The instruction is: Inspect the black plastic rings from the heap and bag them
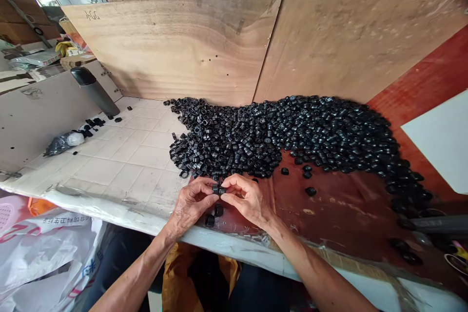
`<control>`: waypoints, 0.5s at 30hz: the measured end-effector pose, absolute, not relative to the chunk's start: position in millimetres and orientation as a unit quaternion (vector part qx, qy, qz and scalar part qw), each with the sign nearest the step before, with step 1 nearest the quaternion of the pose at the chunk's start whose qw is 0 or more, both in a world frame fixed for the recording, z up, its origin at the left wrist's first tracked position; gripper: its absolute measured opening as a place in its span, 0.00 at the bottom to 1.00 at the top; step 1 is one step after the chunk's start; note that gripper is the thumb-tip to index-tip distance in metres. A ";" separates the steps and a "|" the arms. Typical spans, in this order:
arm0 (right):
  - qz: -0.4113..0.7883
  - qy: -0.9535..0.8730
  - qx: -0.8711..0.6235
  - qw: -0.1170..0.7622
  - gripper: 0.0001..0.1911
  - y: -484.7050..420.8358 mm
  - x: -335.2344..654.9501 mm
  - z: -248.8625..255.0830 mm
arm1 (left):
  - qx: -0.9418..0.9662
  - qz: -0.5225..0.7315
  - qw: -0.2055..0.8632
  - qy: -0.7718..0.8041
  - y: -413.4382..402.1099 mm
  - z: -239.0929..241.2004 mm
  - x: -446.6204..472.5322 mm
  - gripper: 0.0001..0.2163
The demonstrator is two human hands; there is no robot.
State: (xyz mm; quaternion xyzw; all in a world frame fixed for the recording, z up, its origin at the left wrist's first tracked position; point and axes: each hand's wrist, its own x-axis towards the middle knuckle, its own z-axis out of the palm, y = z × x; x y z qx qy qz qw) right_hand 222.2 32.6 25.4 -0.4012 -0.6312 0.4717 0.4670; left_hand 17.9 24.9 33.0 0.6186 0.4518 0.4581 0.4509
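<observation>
My left hand (pixel 193 201) pinches a small black plastic ring-shaped cap (pixel 215 188) between thumb and fingertips. Against it, my right hand (pixel 245 200) grips a small black ribbed plastic piece (pixel 222 190). The two parts meet end to end above the table's front edge; whether they are joined I cannot tell. Just below my fingers lie two loose black caps (pixel 209 220). Beyond my hands spreads a heap of black ring-like parts (pixel 226 141), which runs on to the right into a heap of rounder black caps (pixel 336 131).
A tall plywood board (pixel 183 48) stands behind the heaps. On the left are a dark bottle (pixel 97 91) and a small black plastic bag (pixel 58 144). A white printed sack (pixel 47 258) hangs below the front edge (pixel 127 214). A grey bar (pixel 442 224) juts in at right.
</observation>
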 end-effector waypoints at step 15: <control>0.319 -0.725 -0.399 0.461 0.04 32.5 221.8 5.2 | 0.542 0.457 0.571 0.414 23.4 17.4 20.8 0.13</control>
